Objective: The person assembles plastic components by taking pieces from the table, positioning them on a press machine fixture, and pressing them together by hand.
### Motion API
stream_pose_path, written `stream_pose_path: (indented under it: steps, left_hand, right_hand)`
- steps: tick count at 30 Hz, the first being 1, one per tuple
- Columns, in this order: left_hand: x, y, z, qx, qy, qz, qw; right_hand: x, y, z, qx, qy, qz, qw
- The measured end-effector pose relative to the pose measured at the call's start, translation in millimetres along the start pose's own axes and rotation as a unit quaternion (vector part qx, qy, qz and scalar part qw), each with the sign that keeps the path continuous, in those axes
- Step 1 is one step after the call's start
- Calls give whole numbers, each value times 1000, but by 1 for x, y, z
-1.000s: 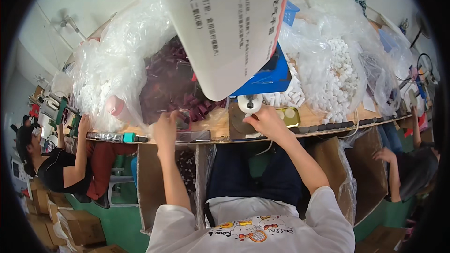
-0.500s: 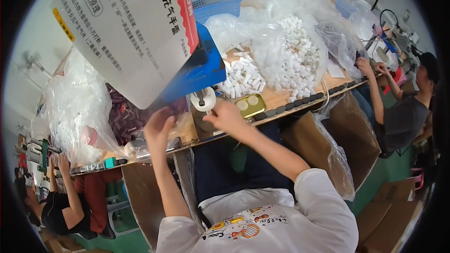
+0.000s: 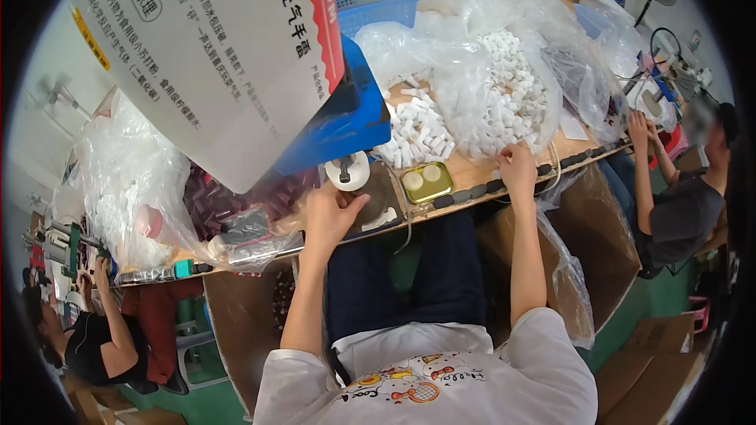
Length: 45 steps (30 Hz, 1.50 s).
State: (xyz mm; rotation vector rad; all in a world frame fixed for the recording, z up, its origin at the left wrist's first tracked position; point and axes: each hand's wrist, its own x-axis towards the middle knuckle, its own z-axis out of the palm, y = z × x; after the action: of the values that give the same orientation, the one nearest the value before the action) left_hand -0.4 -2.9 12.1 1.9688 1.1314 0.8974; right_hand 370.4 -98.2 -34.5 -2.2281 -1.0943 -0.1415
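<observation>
My left hand (image 3: 326,216) is at the table edge, just below the white round part (image 3: 348,171) of a blue machine (image 3: 346,130). Its thumb and fingers bend toward each other; what they hold, if anything, is hidden. Farther right, my right hand (image 3: 517,173) reaches to the near edge of a heap of small white plastic pieces (image 3: 512,83). Its fingertips are pinched together, and anything in them is too small to make out. Between the hands lies an open yellow-green tin (image 3: 428,182) with two pale round pieces in it. A second white pile (image 3: 420,130) lies behind the tin.
A printed white sheet (image 3: 213,55) covers the upper left. Dark maroon tubes (image 3: 228,201) in clear plastic lie on the left, and a blue basket (image 3: 378,1) stands behind. Cardboard boxes (image 3: 587,228) stand below the edge. Co-workers sit on the left (image 3: 102,338) and right (image 3: 685,197).
My right hand has left the machine's white part and moved right to the white heap. My left hand has moved right, to just below that part. The view has shifted slightly.
</observation>
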Motion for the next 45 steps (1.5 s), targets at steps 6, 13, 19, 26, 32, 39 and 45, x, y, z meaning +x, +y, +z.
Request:
stream_pose_path:
  steps: [6, 13, 19, 26, 32, 39, 45]
  left_hand:
    - [-16, -16, 31, -44, 153, 75, 984]
    - [-8, -20, 32, 3, 127, 64, 990]
    - [-3, -37, 11, -24, 21, 73, 997]
    - [-10, -37, 17, -31, 40, 53, 997]
    - [-10, -33, 26, 24, 85, 79, 993]
    - [-4, -38, 20, 52, 46, 104, 992]
    - [-19, -28, 18, -158, 102, 23, 982]
  right_hand:
    - [-42, -74, 26, 280, -23, -171, 944]
    - [-56, -110, 20, 325, -32, -174, 929]
    - [-80, -190, 44, 507, -120, -239, 820]
    - [-81, -200, 38, 301, 26, -501, 811]
    - [-71, -184, 38, 353, -25, -455, 817]
    - [9, -70, 43, 131, -64, -258, 955]
    - [19, -59, 47, 45, -137, -338, 930]
